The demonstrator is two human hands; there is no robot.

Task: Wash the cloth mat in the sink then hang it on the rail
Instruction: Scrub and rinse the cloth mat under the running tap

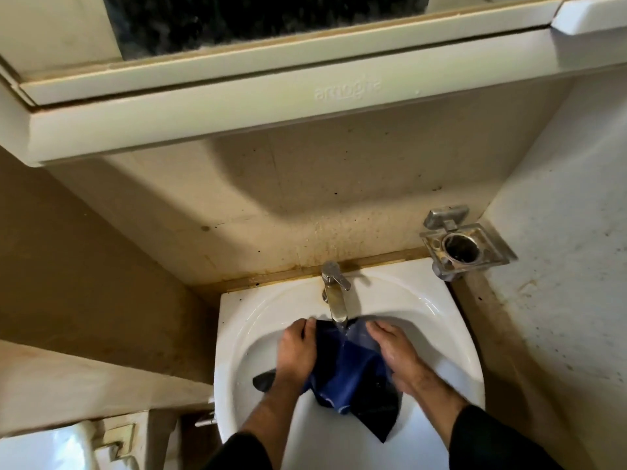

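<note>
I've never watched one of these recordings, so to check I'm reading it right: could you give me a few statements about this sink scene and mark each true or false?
1. Both hands hold the blue cloth mat inside the sink. True: the left hand and the right hand each grip a side of it.
2. The tap is dry. False: water runs from its spout onto the cloth.
3. The metal holder on the wall holds a cup. False: its ring is empty.
4. The cloth already hangs on a rail. False: it is in the basin, and no rail is in view.
5. The person wears dark sleeves. True.
</note>
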